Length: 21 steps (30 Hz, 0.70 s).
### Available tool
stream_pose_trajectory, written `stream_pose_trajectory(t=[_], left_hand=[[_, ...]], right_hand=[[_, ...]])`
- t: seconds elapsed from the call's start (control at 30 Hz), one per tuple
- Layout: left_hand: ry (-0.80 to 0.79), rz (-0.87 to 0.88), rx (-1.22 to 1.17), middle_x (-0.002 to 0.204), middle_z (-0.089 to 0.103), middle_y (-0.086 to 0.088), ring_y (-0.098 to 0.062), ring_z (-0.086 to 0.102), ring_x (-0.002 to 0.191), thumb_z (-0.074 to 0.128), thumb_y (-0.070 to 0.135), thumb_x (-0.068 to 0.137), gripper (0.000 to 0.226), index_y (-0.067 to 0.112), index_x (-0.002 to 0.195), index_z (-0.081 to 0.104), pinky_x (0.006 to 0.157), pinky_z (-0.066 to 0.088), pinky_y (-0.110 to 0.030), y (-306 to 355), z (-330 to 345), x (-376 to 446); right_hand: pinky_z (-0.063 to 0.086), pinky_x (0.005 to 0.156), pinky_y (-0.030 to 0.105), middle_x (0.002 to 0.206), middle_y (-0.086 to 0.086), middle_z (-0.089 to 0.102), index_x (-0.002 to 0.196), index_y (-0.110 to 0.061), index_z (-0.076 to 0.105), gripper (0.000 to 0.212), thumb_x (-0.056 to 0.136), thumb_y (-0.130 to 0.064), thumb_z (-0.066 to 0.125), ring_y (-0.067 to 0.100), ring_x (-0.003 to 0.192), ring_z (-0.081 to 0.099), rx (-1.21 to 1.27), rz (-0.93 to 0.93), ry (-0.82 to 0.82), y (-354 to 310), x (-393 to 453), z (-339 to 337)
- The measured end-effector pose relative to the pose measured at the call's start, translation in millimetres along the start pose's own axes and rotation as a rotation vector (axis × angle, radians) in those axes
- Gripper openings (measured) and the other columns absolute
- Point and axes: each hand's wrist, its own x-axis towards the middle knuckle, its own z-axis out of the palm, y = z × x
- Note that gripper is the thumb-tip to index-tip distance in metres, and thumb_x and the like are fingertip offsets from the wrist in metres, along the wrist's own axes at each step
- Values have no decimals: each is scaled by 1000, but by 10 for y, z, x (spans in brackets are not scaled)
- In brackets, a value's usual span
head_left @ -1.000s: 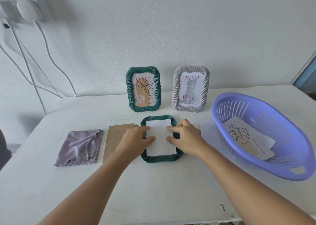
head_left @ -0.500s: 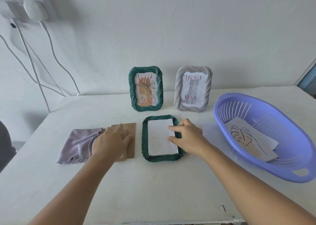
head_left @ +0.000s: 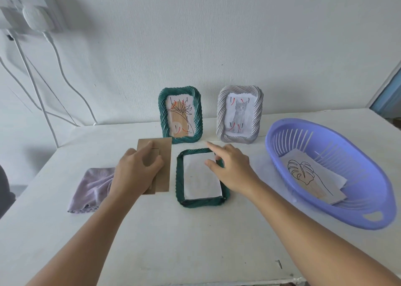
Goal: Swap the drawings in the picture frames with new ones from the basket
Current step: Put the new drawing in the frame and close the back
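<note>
A green frame (head_left: 202, 201) lies face down on the table with the white back of a drawing (head_left: 198, 182) set in it. My right hand (head_left: 233, 169) hovers over its upper right corner with fingers spread, the thumb touching the paper. My left hand (head_left: 135, 172) grips the brown backing board (head_left: 163, 155) just left of the frame, its far end raised. At the wall stand a green frame (head_left: 181, 114) with a plant drawing and a grey frame (head_left: 239, 114) with a cat drawing. The purple basket (head_left: 366, 201) on the right holds a leaf drawing (head_left: 303, 172).
A lilac cloth (head_left: 91, 188) lies left of the board, partly under my left wrist. White cables (head_left: 65, 79) hang down the wall from a socket at the upper left. The table's front edge (head_left: 195, 282) runs below my arms.
My left hand left the face-down frame, went to the backing board and took hold of it, shifting it toward the wall. My right hand's fingers lifted and spread over the frame's corner.
</note>
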Motion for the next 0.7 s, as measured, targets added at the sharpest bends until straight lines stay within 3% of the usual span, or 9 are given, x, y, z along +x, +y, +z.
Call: stream_pose_trajectory(t=[0.2,0.37,0.5,0.6,0.7], left_hand=[[39,60,-170,90,57,1,-24,59,89,63,52,87,52,41,137,60,82,51,-38,506,-19,32],[8,86,-239,92,56,2,-19,59,90,62,50,92,49,39,139,59,77,43,-29,711,154,-6],[14,48,-310,98,55,7,0,57,85,51,56,98,47,46,144,50,73,43,-19,607,250,-10],[-137,-11,-368,99,64,9,-1,62,86,51,52,101,51,51,150,37,69,40,-15,466,248,23],[-335,5,-547,85,72,4,-7,68,76,60,38,101,60,55,150,32,71,47,-24,402,225,-6]], right_hand=[[41,81,7,100,-20,65,151,-63,19,64,99,-50,55,-4,91,59,431,1,-146,-350,104,-38],[49,85,21,93,-11,70,154,-57,19,70,101,-35,60,4,84,64,616,48,-133,-362,96,-21],[41,72,10,71,-18,62,157,-47,22,72,102,-18,58,0,66,51,691,62,-70,-243,52,-23],[37,67,8,61,-17,49,159,-44,23,72,102,-15,58,2,63,40,712,89,-32,-142,14,-48],[40,75,6,68,-17,61,158,-44,23,71,103,-17,58,-4,68,50,717,109,-70,-97,-34,-84]])
